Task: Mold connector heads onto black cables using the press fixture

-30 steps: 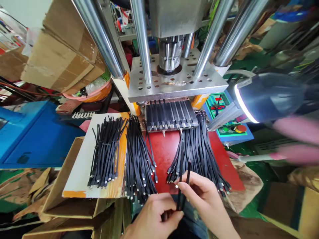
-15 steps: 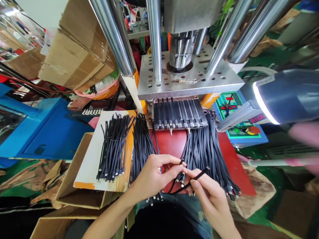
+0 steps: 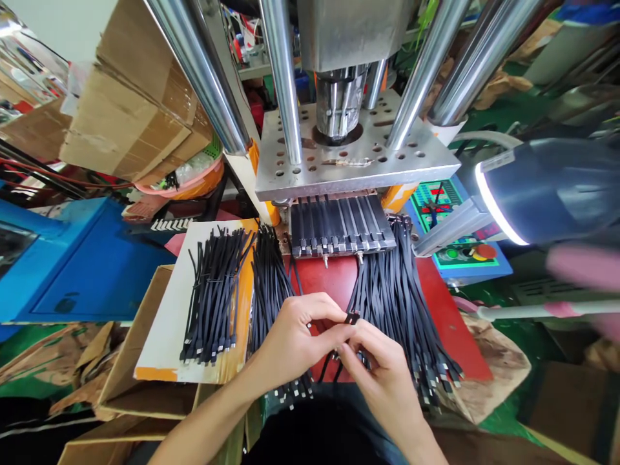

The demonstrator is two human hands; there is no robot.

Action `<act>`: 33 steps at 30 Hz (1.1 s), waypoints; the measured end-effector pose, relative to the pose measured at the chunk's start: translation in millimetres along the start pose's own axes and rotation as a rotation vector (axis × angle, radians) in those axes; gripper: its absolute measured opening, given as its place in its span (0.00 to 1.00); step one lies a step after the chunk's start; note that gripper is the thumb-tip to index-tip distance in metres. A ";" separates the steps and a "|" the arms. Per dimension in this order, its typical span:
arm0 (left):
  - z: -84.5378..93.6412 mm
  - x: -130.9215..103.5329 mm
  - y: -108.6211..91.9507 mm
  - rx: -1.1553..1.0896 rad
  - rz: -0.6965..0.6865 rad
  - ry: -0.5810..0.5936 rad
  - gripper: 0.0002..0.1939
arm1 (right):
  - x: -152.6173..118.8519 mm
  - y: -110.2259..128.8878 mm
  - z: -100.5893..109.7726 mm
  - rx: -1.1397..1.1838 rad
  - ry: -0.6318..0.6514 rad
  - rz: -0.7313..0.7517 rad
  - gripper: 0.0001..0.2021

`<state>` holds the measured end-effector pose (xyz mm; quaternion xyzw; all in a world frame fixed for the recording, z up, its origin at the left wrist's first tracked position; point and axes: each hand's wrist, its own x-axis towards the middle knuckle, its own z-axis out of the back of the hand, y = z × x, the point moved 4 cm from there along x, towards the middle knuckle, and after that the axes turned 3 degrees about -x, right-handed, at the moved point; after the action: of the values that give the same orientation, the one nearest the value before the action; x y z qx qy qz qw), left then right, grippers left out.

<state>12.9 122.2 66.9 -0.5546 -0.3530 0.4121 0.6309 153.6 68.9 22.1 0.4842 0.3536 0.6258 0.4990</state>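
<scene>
No lettering is legible, even on the control panel (image 3: 451,194).

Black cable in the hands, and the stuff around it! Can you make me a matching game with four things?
1. Held black cable
2. Lamp
3. Tabletop
4. Metal plate

A. red
B. dotted with holes
C. where the left hand and right hand meet
D. glowing in a white ring

Pairs: 1-C, 2-D, 3-A, 4-B.
</scene>
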 end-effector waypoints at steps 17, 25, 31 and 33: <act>43.7 164.9 39.2 0.432 -0.138 -0.318 0.07 | 171.1 -32.6 73.0 -0.098 0.369 -0.126 0.29; 22.9 94.1 24.2 1.024 -0.476 0.144 0.21 | 233.4 -72.6 45.5 -0.127 0.390 -0.049 0.30; 12.5 97.2 38.4 1.352 -0.539 0.208 0.23 | 243.2 -81.0 45.9 -0.144 0.297 0.074 0.27; 7.8 100.2 40.9 1.402 -0.541 0.193 0.24 | 242.3 -84.3 46.7 -0.130 0.308 0.058 0.24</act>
<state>41.8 218.6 26.3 0.0490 -0.0752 0.3205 0.9430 214.2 322.6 18.6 0.3592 0.3704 0.7282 0.4512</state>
